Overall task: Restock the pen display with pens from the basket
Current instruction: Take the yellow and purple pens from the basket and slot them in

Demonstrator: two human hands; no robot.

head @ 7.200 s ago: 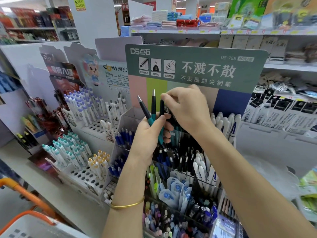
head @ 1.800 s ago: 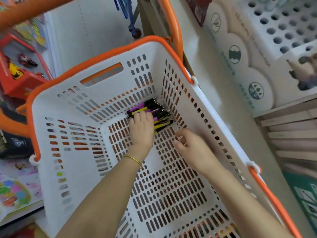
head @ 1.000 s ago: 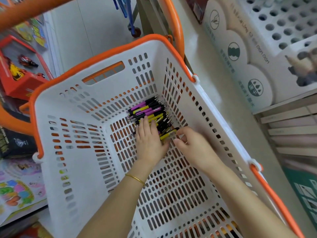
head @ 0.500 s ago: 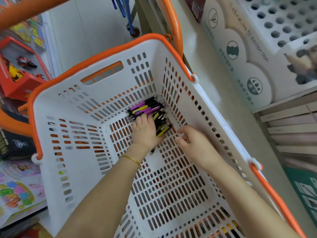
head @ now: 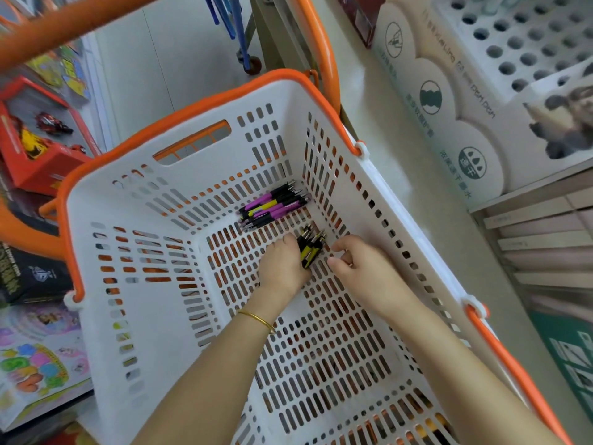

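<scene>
Boxed toys (head: 38, 149) are seen at the left of a shop aisle, beside a white, orange-rimmed basket (head: 144, 284). Both forearms are stretched down into it. Loose pens (head: 272, 207) are left lying in its far corner. The left hand (head: 282, 264) is turned knuckles-up, its fingers clenched round a bunch of yellow-and-black pens (head: 309, 248). Just beside the bunch, the right hand (head: 362, 268) is held with loosely curled fingers, nothing grasped. A holed pen display (head: 513, 53) is seen at the right.
</scene>
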